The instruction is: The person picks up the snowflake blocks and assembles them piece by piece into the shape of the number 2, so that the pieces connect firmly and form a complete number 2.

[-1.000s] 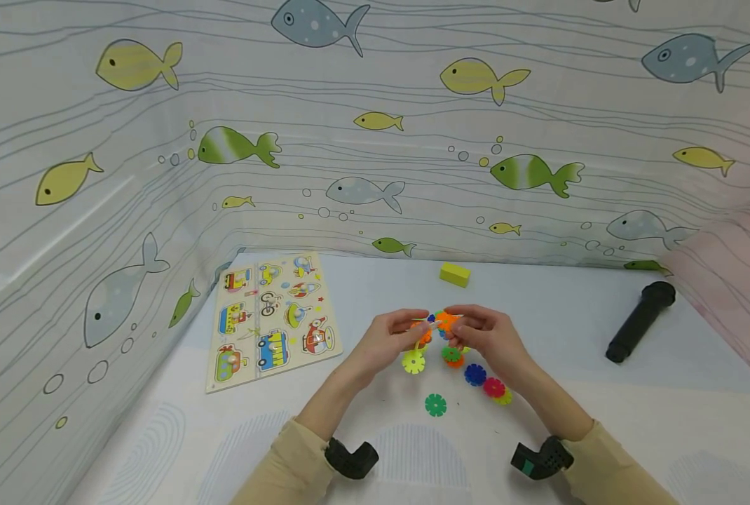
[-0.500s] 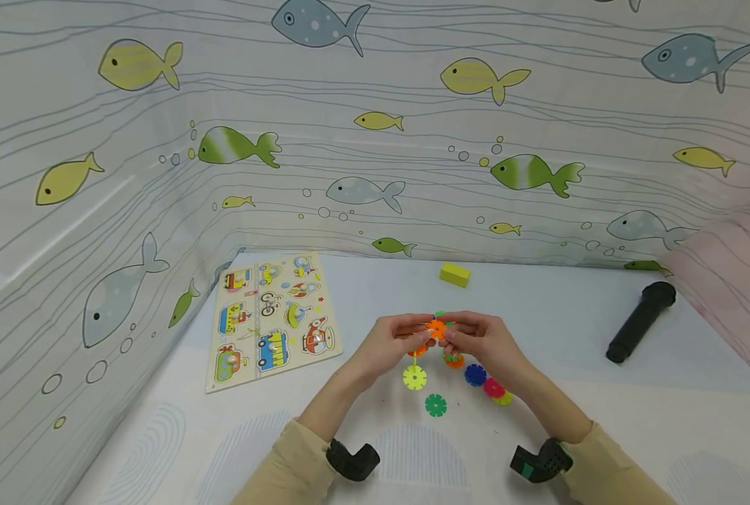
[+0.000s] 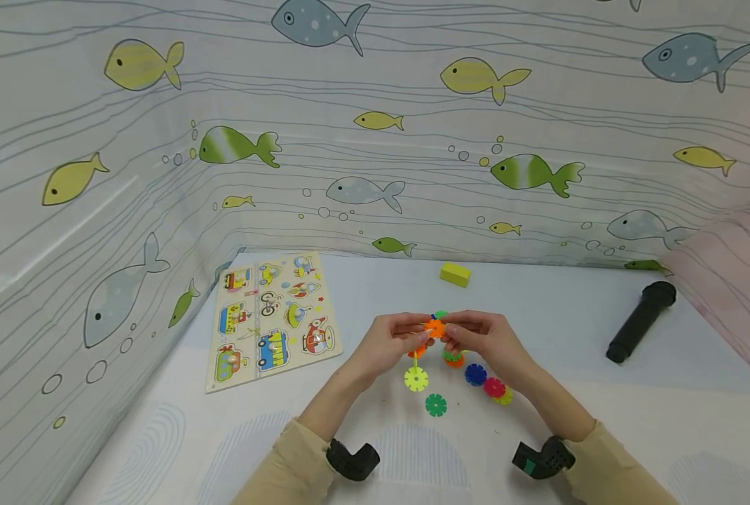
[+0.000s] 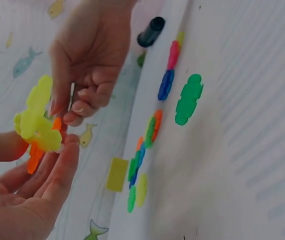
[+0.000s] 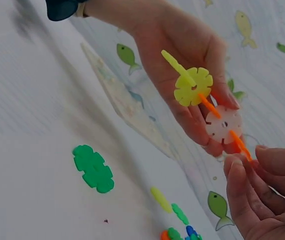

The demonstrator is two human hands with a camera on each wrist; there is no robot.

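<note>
My left hand (image 3: 378, 347) holds a short chain of slotted plastic discs above the table. In the right wrist view the chain runs from two yellow discs (image 5: 193, 86) through an orange one to a pale, whitish disc (image 5: 224, 125), near my left thumb and fingers. At its far end, an orange disc (image 5: 241, 145) meets the pale disc edge to edge at an angle. My right hand (image 3: 485, 340) pinches that orange disc between thumb and fingers. Below the hands, a green disc (image 3: 436, 405) lies flat on the table.
More discs lie around the right hand, including a blue disc (image 3: 475, 374) and a pink disc (image 3: 494, 387). Behind the hands is a yellow block (image 3: 455, 274). A wooden picture puzzle (image 3: 274, 319) lies left, and a black cylindrical object (image 3: 641, 322) right. Fish-patterned sheeting (image 3: 375, 189) surrounds the table.
The right hand has brought its orange disc left, against the pale disc, and the hands are closer together. The yellow end of the chain hangs lower. Little differs over the last half second.
</note>
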